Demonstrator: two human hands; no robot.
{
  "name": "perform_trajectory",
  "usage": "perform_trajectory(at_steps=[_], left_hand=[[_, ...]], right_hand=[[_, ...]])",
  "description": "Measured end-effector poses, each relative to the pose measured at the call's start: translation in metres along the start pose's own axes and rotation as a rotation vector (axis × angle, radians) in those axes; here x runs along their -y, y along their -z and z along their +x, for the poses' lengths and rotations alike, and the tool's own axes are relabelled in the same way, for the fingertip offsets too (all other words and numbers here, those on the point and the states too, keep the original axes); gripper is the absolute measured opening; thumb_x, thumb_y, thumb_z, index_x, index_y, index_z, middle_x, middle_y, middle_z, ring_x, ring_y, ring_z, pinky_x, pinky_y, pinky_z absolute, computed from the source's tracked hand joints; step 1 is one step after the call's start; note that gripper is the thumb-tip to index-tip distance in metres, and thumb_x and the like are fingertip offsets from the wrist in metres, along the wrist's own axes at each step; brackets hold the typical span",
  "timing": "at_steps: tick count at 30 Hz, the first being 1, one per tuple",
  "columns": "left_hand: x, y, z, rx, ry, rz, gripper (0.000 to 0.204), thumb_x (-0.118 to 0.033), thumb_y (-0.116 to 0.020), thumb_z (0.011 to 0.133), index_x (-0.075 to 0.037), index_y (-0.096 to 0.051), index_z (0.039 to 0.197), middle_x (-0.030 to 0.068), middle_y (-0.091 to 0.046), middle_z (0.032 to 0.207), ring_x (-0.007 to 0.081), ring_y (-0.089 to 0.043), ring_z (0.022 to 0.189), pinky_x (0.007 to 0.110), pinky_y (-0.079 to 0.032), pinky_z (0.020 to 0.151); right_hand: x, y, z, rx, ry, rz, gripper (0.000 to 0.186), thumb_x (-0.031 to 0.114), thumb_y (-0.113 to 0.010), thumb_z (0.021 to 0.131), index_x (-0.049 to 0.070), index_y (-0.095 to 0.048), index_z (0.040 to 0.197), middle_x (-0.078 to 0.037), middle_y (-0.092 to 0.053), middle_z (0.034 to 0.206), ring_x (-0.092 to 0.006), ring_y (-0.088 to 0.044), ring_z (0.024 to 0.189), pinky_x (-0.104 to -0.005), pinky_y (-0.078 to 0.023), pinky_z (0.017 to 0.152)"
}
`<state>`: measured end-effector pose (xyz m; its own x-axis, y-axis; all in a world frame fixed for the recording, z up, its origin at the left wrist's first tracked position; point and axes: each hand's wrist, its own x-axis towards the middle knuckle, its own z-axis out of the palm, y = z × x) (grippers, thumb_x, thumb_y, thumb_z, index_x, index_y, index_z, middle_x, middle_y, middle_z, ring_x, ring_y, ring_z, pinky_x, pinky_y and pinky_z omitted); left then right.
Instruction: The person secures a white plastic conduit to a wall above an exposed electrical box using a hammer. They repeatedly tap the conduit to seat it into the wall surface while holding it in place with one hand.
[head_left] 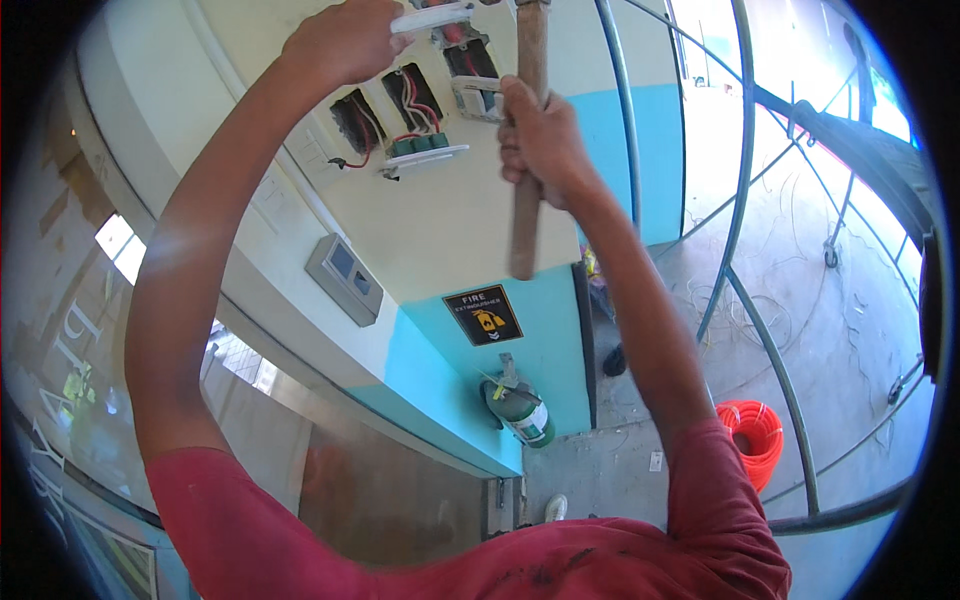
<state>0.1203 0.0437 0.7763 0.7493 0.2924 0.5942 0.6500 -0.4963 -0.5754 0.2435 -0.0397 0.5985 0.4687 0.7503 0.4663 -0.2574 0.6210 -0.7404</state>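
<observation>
While my right grip (540,140) is grasping the wooden handle (524,228) at upper centre, my left grip (347,42) is resting by a white strip (432,18) near the top edge, whether holding I cannot tell. The handle is looking stiff, probably top-heavy, suiting a mid-shaft hold.

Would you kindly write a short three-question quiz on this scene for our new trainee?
1. Short answer: Which of the person's hands grips the wooden handle?
2. True or false: The green extinguisher is mounted below the black sign.
3. Fill in the blank: Inside the open wall boxes, red and white ____ can be seen.

Key: 1. The right hand. 2. True. 3. Wires.
</observation>
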Motion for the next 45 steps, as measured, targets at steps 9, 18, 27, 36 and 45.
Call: perform_trajectory(at_steps=[9,18,27,36,45], left_hand=[[0.016,-0.009,-0.015,0.026,0.023,-0.085,0.038,-0.040,-0.052,0.093,-0.015,-0.059,0.121,0.0118,-0.068,0.096,0.0303,-0.065,0.089,0.045,-0.051,0.081],[0.028,-0.024,-0.018,0.005,0.034,-0.025,0.035,-0.039,-0.052,0.093,-0.019,-0.060,0.120,0.0095,-0.068,0.096,0.0271,-0.066,0.088,0.043,-0.052,0.080],[0.024,-0.024,-0.014,-0.016,0.036,-0.116,0.039,-0.042,-0.052,0.093,-0.017,-0.059,0.122,0.0127,-0.068,0.095,0.0312,-0.066,0.086,0.045,-0.051,0.079],[0.027,-0.025,-0.023,0.021,0.064,-0.080,0.034,-0.040,-0.051,0.093,-0.017,-0.060,0.117,0.0087,-0.068,0.094,0.0286,-0.066,0.087,0.044,-0.052,0.078],[0.024,-0.027,-0.017,0.004,0.009,-0.007,0.042,-0.043,-0.049,0.094,-0.017,-0.055,0.126,0.0137,-0.067,0.097,0.0302,-0.066,0.088,0.045,-0.052,0.079]], right_hand=[[0.045,0.006,-0.049,-0.147,0.981,0.001,0.034,0.035,-0.053,0.096,0.010,-0.044,0.075,0.001,-0.041,0.055,-0.0083,-0.038,0.041,-0.0262,-0.037,0.038],[0.020,0.002,-0.032,-0.038,0.164,-0.387,0.034,0.035,-0.059,0.093,0.004,-0.051,0.083,0.000,-0.047,0.057,-0.0073,-0.046,0.043,-0.0236,-0.038,0.037],[0.005,0.005,0.008,-0.124,0.829,-0.283,0.032,0.033,-0.055,0.095,0.005,-0.052,0.080,-0.001,-0.049,0.058,-0.0109,-0.048,0.044,-0.0271,-0.042,0.042],[0.078,0.003,-0.068,-0.106,0.691,-0.302,0.034,0.033,-0.051,0.096,0.009,-0.049,0.072,0.003,-0.042,0.055,-0.0067,-0.040,0.041,-0.0239,-0.034,0.036],[0.006,0.003,0.002,0.004,0.009,-0.311,0.026,0.024,-0.063,0.089,0.001,-0.052,0.085,0.001,-0.045,0.057,-0.0092,-0.043,0.044,-0.0265,-0.039,0.041]])
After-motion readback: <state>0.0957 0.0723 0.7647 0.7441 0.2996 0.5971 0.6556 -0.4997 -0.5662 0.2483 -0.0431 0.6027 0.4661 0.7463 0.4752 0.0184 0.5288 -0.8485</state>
